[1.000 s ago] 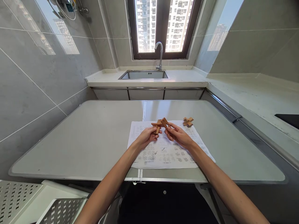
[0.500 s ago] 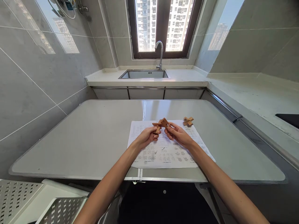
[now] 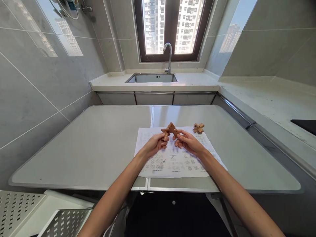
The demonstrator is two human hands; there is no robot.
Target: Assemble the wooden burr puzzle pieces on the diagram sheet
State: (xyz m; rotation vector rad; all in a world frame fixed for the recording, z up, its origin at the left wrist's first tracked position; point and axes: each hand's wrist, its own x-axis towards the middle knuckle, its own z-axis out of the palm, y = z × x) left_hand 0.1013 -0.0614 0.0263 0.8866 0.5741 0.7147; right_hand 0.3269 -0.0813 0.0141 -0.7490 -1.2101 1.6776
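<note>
A grey table (image 3: 98,148) stands before a tiled-wall sink (image 3: 153,78).

Grey desk (image 3: 98,148), seam down the middle. On it: printed paper sheet (image 3: 176,163) w/ small diagrams, near front edge, and a small wooden puzzle (image 3: 198,127) just beside the sheet's far right corner.
</note>
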